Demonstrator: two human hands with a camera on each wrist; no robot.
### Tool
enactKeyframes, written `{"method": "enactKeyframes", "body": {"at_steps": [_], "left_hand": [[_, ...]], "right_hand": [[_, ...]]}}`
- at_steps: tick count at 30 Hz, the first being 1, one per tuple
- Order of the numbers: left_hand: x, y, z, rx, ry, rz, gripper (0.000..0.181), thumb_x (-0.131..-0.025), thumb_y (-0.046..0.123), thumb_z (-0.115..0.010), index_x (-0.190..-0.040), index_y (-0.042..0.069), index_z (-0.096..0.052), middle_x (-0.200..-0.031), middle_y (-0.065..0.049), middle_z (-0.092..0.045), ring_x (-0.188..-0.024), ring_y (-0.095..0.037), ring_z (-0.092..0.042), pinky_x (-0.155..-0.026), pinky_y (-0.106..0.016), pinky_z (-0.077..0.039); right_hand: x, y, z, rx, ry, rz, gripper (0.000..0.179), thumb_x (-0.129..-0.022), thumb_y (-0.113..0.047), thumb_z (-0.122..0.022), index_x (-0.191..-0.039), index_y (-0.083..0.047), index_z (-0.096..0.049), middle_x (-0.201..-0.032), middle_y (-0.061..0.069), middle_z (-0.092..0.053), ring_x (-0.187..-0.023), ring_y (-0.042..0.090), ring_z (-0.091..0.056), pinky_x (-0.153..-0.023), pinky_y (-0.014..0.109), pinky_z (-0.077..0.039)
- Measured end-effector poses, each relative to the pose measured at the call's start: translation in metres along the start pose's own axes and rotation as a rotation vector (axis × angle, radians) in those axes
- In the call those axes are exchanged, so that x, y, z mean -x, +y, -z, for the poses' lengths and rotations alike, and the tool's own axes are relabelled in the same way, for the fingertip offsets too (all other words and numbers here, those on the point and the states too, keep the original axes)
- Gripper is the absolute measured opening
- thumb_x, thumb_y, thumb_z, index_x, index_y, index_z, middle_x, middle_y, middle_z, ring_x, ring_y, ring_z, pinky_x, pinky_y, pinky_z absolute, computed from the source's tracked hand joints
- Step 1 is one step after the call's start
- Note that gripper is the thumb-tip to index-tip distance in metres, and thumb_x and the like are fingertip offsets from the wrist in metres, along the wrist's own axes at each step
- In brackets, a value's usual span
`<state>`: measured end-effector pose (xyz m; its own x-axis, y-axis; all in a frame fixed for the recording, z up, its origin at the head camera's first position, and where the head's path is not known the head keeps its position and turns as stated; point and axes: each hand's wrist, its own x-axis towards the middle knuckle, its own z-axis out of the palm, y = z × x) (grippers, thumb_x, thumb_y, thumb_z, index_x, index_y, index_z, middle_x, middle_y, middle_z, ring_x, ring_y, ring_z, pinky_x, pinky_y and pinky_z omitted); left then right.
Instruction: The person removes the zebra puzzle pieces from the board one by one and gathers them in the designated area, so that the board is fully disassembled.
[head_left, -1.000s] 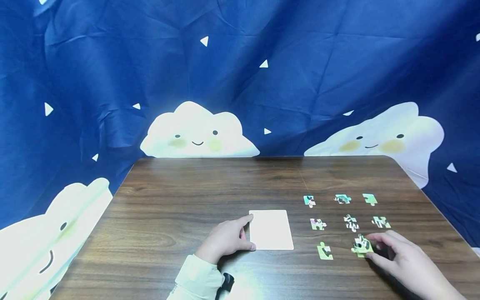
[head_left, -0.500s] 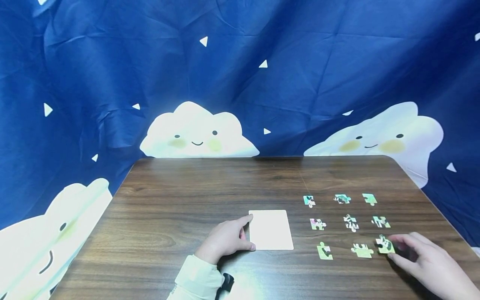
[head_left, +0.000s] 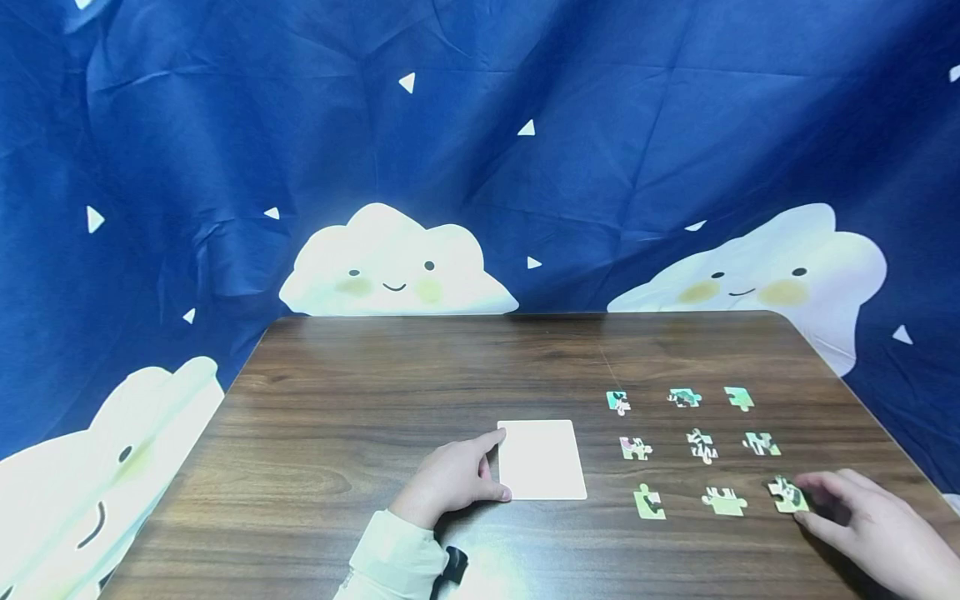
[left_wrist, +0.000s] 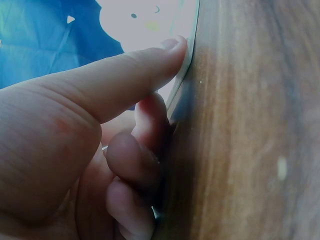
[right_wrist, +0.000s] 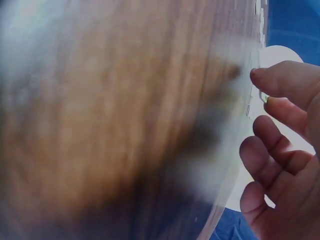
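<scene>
My left hand (head_left: 453,477) rests at the left edge of a white square board (head_left: 543,460), index fingertip near its upper left corner and thumb near the lower one. In the left wrist view the straight thumb (left_wrist: 125,75) touches the board's edge while the other fingers bend below it. My right hand (head_left: 873,525) pinches a green, black and white jigsaw puzzle piece (head_left: 788,495) between thumb and index finger. Seen from the right wrist, only a sliver of the piece (right_wrist: 263,96) shows between the fingertips.
Several puzzle pieces lie spaced in rows right of the board, including a green corner piece (head_left: 649,502), a green edge piece (head_left: 724,502) and a striped one (head_left: 762,443). The wooden table (head_left: 360,375) ends at a blue cloud-patterned curtain (head_left: 480,150).
My right hand has carried the puzzle piece rightward from over the bottom-row edge piece to the right end of that row. The left hand and board have not moved.
</scene>
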<state>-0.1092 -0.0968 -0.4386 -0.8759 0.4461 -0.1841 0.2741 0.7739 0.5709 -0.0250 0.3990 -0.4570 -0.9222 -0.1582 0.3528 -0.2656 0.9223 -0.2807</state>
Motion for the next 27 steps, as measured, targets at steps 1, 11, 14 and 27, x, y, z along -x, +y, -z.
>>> {"method": "enactKeyframes", "body": {"at_steps": [1, 11, 14, 27], "left_hand": [[0.0002, 0.0002, 0.0001, -0.001, 0.001, -0.001, 0.083, -0.076, 0.038, -0.086, -0.148, 0.015, -0.051, -0.064, 0.016, -0.055, -0.056, -0.003, -0.049, -0.06, -0.026, -0.042], [0.0012, 0.0007, 0.0006, -0.009, -0.001, -0.001, 0.083, -0.076, 0.039, -0.086, -0.148, 0.015, -0.051, -0.064, 0.016, -0.056, -0.057, -0.003, -0.05, -0.062, -0.026, -0.042], [0.0011, 0.0007, 0.0006, -0.009, -0.001, -0.001, 0.084, -0.076, 0.039, -0.086, -0.148, 0.015, -0.05, -0.064, 0.016, -0.056, -0.057, -0.003, -0.05, -0.063, -0.026, -0.043], [0.0008, 0.0009, 0.0002, -0.016, -0.001, 0.02, 0.085, -0.075, 0.041, -0.086, -0.148, 0.018, -0.051, -0.066, 0.016, -0.057, -0.059, -0.003, -0.051, -0.063, -0.027, -0.042]], "right_hand": [[0.0, 0.0009, 0.0002, 0.005, -0.009, -0.006, 0.041, -0.057, -0.004, -0.09, -0.092, -0.009, -0.071, -0.081, -0.009, -0.059, -0.072, -0.011, -0.046, -0.062, 0.011, -0.035], [-0.0009, 0.0066, 0.0007, -0.013, -0.099, -0.078, 0.036, -0.065, -0.007, -0.089, -0.097, -0.008, -0.071, -0.081, -0.016, -0.055, -0.072, -0.011, -0.045, -0.06, 0.016, -0.037], [-0.002, 0.0074, 0.0006, -0.023, -0.128, -0.108, 0.035, -0.067, -0.007, -0.088, -0.097, -0.006, -0.071, -0.081, -0.014, -0.055, -0.072, -0.011, -0.044, -0.06, 0.018, -0.038], [-0.0003, 0.0104, -0.001, -0.131, -0.125, -0.134, 0.031, -0.071, -0.002, -0.085, -0.098, -0.002, -0.07, -0.08, -0.021, -0.051, -0.073, -0.009, -0.043, -0.064, 0.009, -0.031]]}}
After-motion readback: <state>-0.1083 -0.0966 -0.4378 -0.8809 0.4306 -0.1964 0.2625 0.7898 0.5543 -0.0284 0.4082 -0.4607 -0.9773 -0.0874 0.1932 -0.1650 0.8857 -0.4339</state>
